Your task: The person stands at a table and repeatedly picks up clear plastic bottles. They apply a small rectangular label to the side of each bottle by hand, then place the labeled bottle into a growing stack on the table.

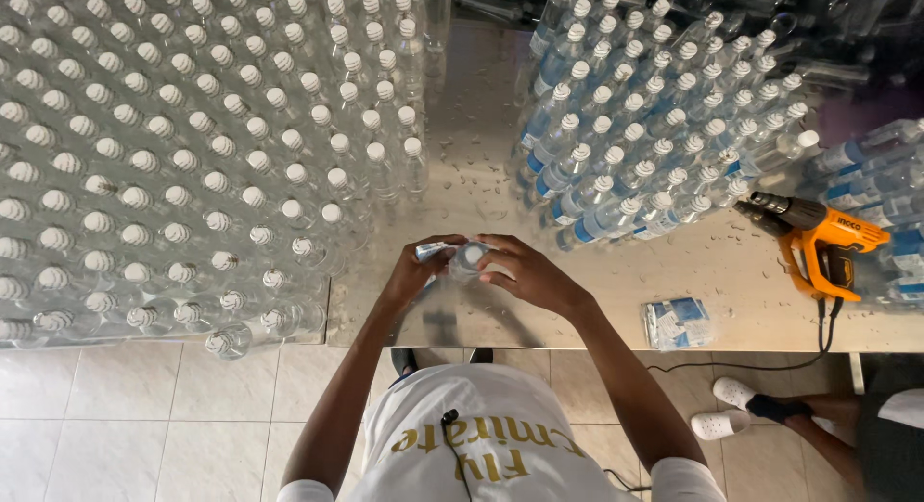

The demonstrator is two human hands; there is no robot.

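- The clear plastic bottle (pixel 469 258) stands upright, its long axis pointing up toward the camera, white cap uppermost.
- It is see-through and unlabelled.
- The left hand (pixel 416 268) grasps its left side; the right hand (pixel 525 271) grips its right.
- The bottle stands on the steel table (pixel 616 290), just right of the massed unlabelled bottles (pixel 183 146), nearer than the labelled bottles (pixel 654 127).
- An orange heat gun (pixel 818 244) lies well right.

Unlabelled bottles (pixel 173 165) massed left on table (pixel 481 175); labelled bottles (pixel 654 136) right; heat gun (pixel 818 242) further right; label stack (pixel 677 322) near front edge.
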